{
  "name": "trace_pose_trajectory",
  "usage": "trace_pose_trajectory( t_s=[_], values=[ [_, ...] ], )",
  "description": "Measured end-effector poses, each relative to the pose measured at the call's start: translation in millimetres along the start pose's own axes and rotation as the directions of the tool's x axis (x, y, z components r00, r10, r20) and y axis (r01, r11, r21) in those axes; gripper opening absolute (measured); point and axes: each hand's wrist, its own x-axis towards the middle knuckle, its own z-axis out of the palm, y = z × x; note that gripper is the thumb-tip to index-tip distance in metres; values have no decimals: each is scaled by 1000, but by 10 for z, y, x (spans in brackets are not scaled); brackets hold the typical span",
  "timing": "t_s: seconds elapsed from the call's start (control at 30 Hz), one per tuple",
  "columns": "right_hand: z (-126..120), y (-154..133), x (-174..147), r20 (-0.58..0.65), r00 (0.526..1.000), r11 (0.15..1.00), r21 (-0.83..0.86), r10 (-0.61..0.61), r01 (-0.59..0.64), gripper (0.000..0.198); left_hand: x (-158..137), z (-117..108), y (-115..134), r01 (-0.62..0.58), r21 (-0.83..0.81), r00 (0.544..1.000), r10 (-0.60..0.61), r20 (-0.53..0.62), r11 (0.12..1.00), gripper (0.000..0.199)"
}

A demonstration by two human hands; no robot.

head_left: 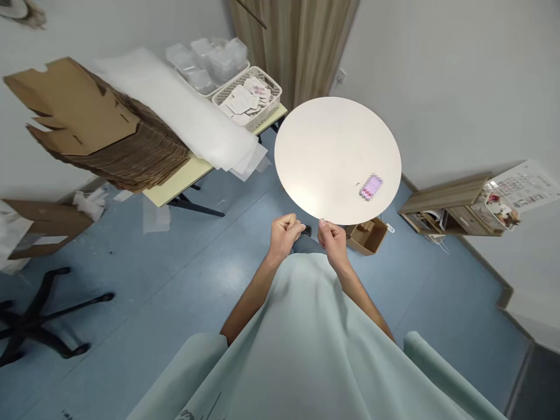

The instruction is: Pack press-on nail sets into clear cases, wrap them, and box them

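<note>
My left hand [285,235] is curled into a fist in front of my light green shirt, its thumb pointing inward. Level with it, a short gap away, my right hand [333,240] is also closed, with the thumb on top near the table's edge. No object shows in either hand. Just beyond them stands a round white table [324,146]. On its right part lies a blurred-out pink and purple item [371,187], apart from both hands.
At left, a yellow-topped table [175,182] bears stacked flat cardboard boxes [126,140], white sheeting [175,105] and a basket of packets [276,93]. An open carton [370,239] sits beneath the round table. A wooden shelf unit [455,204] is right, a chair base [39,321] lower left.
</note>
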Motion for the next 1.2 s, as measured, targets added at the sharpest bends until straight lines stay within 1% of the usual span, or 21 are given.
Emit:
trace_pose_trajectory(
  t_s=[0.13, 0.27, 0.4, 0.53, 0.6, 0.7, 0.87, 0.97, 1.07, 1.1, 1.13, 1.2],
  values=[
    [353, -90, 336, 100, 995, 999, -26, -16, 19, 90, 147, -299, 177, -55, -25, 992, 51, -115, 998, 67],
    [692, -140, 765, 147, 989, 1000, 5, -15, 14, 92, 395, -572, 401, -105, 4, 969, 103, -225, 994, 66],
    [1007, -177, 1251, 190, 982, 999, 40, -22, 14, 94, 803, -804, 686, -108, 49, 962, 117, -247, 993, 66],
    [1217, -260, 1727, 182, 983, 999, 47, -34, 26, 94, 1324, -962, 967, -93, 93, 965, 113, -237, 991, 66],
    [1266, -305, 1941, 165, 986, 998, 59, -37, 27, 93, 1587, -1016, 1081, -78, 129, 965, 107, -239, 989, 65],
    [1274, -357, 2212, 151, 988, 998, 62, -19, 10, 92, 1933, -1078, 1211, -62, 210, 960, 116, -254, 976, 59],
    [1202, -440, 2484, 114, 992, 996, 65, 48, -55, 89, 2367, -1245, 1365, -20, 387, 969, 114, -221, 922, 49],
    [1184, -505, 2560, 66, 995, 994, 69, 81, -86, 86, 2684, -1451, 1434, 50, 494, 970, 76, -232, 868, 37],
    [1212, -572, 2599, 3, 995, 993, 66, 103, -103, 84, 3134, -1705, 1491, 124, 582, 960, 52, -276, 804, 25],
    [1233, -595, 2605, -23, 994, 992, 63, 108, -107, 83, 3310, -1789, 1509, 139, 608, 961, 43, -274, 782, 20],
    [1260, -618, 2607, -51, 992, 992, 59, 112, -109, 82, 3494, -1868, 1526, 135, 638, 966, 43, -256, 758, 16],
    [1333, -664, 2603, -110, 987, 992, 53, 119, -114, 80, 3874, -2008, 1549, 109, 716, 976, 62, -208, 689, 18]
  ],
)
